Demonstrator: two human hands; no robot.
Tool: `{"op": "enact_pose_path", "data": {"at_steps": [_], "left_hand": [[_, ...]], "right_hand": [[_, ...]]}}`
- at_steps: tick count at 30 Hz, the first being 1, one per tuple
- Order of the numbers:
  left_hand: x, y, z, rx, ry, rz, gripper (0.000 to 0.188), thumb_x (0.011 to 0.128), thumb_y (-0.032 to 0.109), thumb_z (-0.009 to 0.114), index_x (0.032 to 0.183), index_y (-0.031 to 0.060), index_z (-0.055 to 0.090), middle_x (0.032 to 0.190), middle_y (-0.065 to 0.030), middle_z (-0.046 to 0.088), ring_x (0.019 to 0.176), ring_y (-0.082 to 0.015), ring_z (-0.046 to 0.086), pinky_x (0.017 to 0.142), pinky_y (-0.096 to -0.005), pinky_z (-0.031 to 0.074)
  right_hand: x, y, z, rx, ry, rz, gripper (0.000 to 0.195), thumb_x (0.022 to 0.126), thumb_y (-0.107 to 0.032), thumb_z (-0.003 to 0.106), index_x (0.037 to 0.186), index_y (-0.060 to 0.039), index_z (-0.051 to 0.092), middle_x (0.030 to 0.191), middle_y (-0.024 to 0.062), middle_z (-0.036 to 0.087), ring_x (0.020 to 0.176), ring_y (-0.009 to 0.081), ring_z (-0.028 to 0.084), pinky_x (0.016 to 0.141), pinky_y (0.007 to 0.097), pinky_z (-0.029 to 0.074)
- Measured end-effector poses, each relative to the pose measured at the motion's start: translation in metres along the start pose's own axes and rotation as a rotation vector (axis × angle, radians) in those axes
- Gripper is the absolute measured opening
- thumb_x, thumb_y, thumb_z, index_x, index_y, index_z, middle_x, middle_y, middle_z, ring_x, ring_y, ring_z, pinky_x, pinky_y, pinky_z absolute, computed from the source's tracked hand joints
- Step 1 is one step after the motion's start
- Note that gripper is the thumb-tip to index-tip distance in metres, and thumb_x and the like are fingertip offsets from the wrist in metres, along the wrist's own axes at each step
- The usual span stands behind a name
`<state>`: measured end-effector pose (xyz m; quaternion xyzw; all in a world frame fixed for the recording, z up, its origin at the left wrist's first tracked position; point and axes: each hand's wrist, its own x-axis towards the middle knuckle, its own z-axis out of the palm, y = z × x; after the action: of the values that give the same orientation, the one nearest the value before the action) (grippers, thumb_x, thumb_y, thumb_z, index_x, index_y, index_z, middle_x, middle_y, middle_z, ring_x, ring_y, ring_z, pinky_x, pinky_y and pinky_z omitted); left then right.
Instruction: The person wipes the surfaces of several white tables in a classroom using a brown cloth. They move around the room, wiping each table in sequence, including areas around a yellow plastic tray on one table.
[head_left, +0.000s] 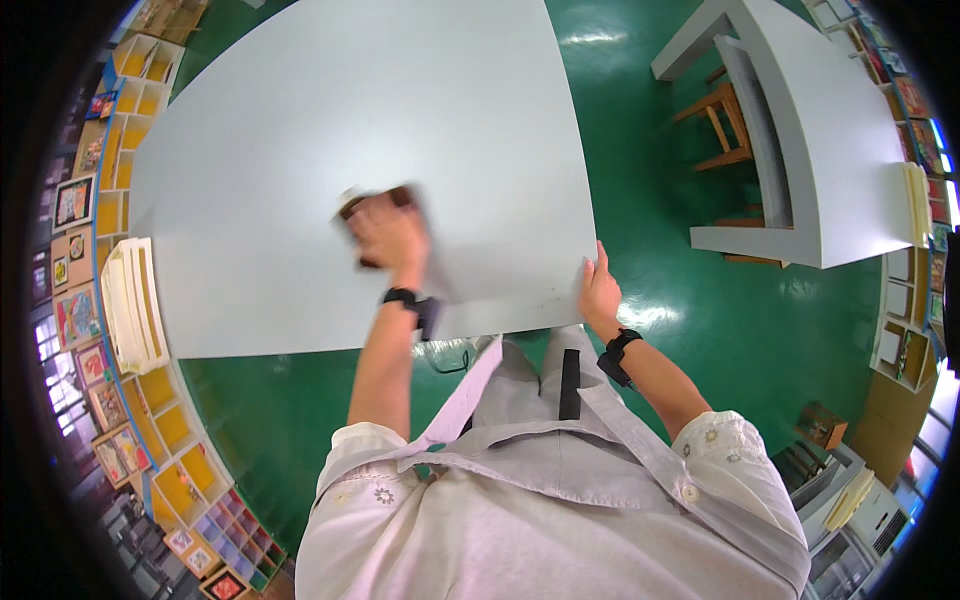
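Note:
My left hand (391, 236) presses a brown cloth (403, 196) against the top of a large white table (465, 135). Hand and cloth are blurred, and the palm covers most of the cloth. One corner of it looks pale. At the table's near right corner, my right hand (601, 294) holds the edge, thumb on the inner side and fingers along the outside. Its lower fingers are hidden. Both wrists wear black bands. A few small dark specks (547, 298) dot the tabletop near the front edge.
Right of a green floor (637, 180) strip stands another white table (847, 150) with wooden stools (720, 127) under it. Cream stacked trays or chairs (135, 307) adjoin the left table edge. Shelves with yellow-backed compartments (157, 390) and framed pictures (75, 202) line the left side.

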<state>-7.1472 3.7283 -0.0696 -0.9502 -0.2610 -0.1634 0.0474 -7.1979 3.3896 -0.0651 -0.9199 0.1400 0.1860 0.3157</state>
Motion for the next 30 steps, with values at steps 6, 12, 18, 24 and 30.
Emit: {"op": "enact_pose_path", "data": {"at_steps": [6, 12, 18, 24, 30], "left_hand": [[-0.099, 0.175, -0.053, -0.694, -0.335, 0.835, 0.067, 0.079, 0.038, 0.067, 0.139, 0.013, 0.051, 0.15, -0.01, 0.041, 0.144, -0.0324, 0.027, 0.107, -0.0681, 0.024], [-0.075, 0.044, -0.038, -0.654, -0.364, 0.955, 0.073, 0.08, 0.045, 0.067, 0.143, 0.0149, 0.046, 0.153, -0.0074, 0.039, 0.144, -0.0277, 0.03, 0.11, -0.0636, 0.025], [-0.029, -0.157, -0.025, -0.365, -0.308, 0.289, 0.067, 0.084, 0.035, 0.061, 0.146, 0.0149, 0.042, 0.155, -0.0087, 0.037, 0.143, -0.0315, 0.03, 0.109, -0.0627, 0.025], [0.026, -0.24, 0.026, 0.023, -0.24, -0.456, 0.063, 0.096, 0.05, 0.044, 0.149, 0.0156, 0.039, 0.158, -0.0087, 0.032, 0.144, -0.0338, 0.027, 0.104, -0.0692, 0.027], [0.116, -0.068, 0.025, -0.074, -0.503, -0.327, 0.067, 0.096, 0.046, 0.042, 0.147, 0.0038, 0.032, 0.159, -0.0178, 0.021, 0.146, -0.0403, 0.017, 0.102, -0.0716, 0.025]], "right_hand": [[0.005, -0.003, 0.02, -0.108, 0.3, 0.282, 0.045, 0.101, -0.045, 0.039, 0.123, -0.0108, 0.058, 0.099, 0.022, 0.07, 0.092, 0.0447, 0.066, 0.08, 0.0536, 0.052], [0.009, -0.004, 0.026, -0.222, 0.43, 0.344, 0.061, 0.103, -0.052, 0.023, 0.109, -0.013, 0.068, 0.096, 0.0206, 0.071, 0.088, 0.0446, 0.067, 0.077, 0.0553, 0.052], [0.002, -0.02, 0.021, -0.161, 0.38, 0.354, 0.064, 0.101, -0.055, 0.021, 0.109, -0.0114, 0.068, 0.101, 0.0198, 0.07, 0.093, 0.0447, 0.065, 0.08, 0.0547, 0.051], [0.002, -0.017, 0.019, -0.173, 0.376, 0.339, 0.063, 0.101, -0.055, 0.021, 0.107, -0.0108, 0.065, 0.096, 0.0198, 0.07, 0.089, 0.0446, 0.065, 0.077, 0.055, 0.051], [-0.002, -0.028, 0.021, -0.17, 0.364, 0.38, 0.063, 0.101, -0.054, 0.02, 0.11, -0.0121, 0.065, 0.097, 0.0202, 0.07, 0.09, 0.0456, 0.065, 0.078, 0.0555, 0.05]]}}
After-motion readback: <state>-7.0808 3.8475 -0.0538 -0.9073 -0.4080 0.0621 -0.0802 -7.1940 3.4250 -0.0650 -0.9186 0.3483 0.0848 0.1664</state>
